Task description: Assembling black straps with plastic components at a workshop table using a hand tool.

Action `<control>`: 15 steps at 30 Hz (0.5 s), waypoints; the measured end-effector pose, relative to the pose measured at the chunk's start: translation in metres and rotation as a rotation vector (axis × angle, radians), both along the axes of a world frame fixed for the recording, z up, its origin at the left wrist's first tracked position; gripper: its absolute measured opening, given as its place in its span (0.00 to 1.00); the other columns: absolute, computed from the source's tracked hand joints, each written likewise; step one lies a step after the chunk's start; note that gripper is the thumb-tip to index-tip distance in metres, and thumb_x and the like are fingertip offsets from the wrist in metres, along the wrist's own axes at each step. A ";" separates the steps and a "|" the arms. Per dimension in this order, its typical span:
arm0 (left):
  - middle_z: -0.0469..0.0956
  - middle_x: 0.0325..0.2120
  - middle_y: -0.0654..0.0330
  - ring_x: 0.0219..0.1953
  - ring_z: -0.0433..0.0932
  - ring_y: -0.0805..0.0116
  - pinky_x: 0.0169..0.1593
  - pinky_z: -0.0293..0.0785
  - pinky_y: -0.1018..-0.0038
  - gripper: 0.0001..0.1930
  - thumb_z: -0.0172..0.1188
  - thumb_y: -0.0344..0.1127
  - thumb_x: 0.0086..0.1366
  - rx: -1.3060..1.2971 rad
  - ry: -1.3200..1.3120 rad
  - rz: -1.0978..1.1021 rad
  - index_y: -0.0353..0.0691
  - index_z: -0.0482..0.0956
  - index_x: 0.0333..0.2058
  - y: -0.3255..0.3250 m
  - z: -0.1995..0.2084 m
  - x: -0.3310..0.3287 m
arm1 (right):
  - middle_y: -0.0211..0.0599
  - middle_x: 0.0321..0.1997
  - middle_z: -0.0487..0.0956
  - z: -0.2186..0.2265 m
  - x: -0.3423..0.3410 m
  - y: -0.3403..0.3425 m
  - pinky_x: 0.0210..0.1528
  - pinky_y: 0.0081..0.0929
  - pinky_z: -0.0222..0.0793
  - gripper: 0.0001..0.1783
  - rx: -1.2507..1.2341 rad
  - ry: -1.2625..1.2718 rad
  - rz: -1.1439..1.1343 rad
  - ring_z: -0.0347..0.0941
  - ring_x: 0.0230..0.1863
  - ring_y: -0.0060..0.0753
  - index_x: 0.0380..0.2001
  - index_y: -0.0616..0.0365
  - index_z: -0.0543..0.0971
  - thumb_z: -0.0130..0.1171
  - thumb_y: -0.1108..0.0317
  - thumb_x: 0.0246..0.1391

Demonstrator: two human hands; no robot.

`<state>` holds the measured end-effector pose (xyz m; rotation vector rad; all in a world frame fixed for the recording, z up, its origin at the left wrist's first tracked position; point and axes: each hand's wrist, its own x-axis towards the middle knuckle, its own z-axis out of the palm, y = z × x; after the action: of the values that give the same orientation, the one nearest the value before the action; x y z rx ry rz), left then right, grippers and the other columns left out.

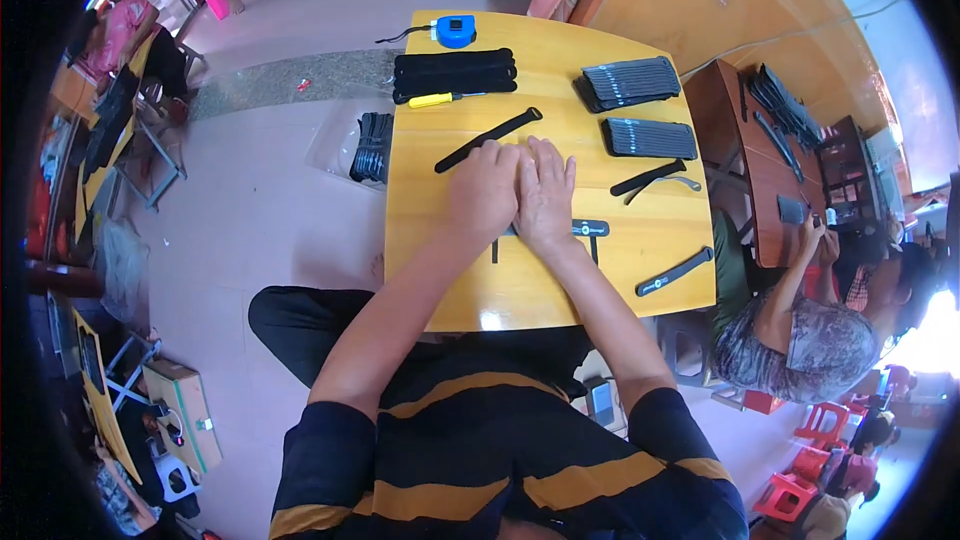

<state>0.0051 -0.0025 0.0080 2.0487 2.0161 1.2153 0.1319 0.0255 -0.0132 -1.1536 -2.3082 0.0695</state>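
My left hand (484,190) rests on the yellow table with its fingers curled in; what is under them is hidden. Against it lies my right hand (546,195), fingers stretched forward and palm down. A black strap (592,228) with pale print sticks out from beneath my right wrist, and thin dark ends hang toward me on both sides. Ahead of my left hand lies a loose black strap (488,140) with a slotted end. Right of my hands is another black strap (648,178) beside a curved grey piece, and nearer the edge a printed strap (676,272).
The yellow table (450,305) also bears two strap stacks (628,82) (650,138), a black bundle (455,72), a yellow-handled screwdriver (432,100) and a blue tape measure (456,32). A bag of straps (372,148) stands at its left. A co-worker (820,340) sits at a brown table to the right.
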 end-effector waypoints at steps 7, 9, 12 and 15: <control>0.73 0.32 0.61 0.40 0.75 0.59 0.43 0.71 0.61 0.04 0.57 0.36 0.60 0.052 0.284 0.026 0.47 0.77 0.34 -0.003 -0.028 0.000 | 0.48 0.70 0.66 -0.005 0.007 0.002 0.72 0.75 0.45 0.31 -0.049 -0.037 -0.026 0.57 0.74 0.57 0.66 0.53 0.68 0.55 0.70 0.59; 0.72 0.33 0.59 0.40 0.74 0.57 0.44 0.68 0.60 0.06 0.57 0.33 0.58 0.033 0.290 -0.014 0.46 0.77 0.35 -0.007 -0.023 -0.001 | 0.48 0.70 0.66 -0.003 0.019 0.008 0.72 0.74 0.46 0.30 -0.070 -0.105 -0.049 0.58 0.74 0.57 0.66 0.53 0.69 0.54 0.71 0.58; 0.71 0.34 0.60 0.42 0.73 0.57 0.46 0.67 0.60 0.07 0.57 0.31 0.57 -0.020 0.308 -0.021 0.46 0.77 0.35 -0.008 -0.023 -0.003 | 0.48 0.69 0.67 -0.005 0.038 0.017 0.73 0.73 0.46 0.31 -0.043 -0.137 -0.049 0.58 0.74 0.56 0.66 0.53 0.70 0.55 0.74 0.57; 0.71 0.33 0.62 0.41 0.73 0.60 0.44 0.66 0.63 0.05 0.57 0.34 0.57 0.021 0.343 -0.010 0.48 0.76 0.34 -0.005 -0.023 -0.004 | 0.49 0.69 0.67 0.001 0.049 0.023 0.73 0.72 0.46 0.29 -0.048 -0.153 -0.060 0.58 0.74 0.57 0.66 0.54 0.70 0.54 0.72 0.60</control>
<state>0.0012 -0.0074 -0.0155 2.4146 2.1263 0.9378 0.1808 0.0487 -0.0127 -1.2919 -2.4140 0.0155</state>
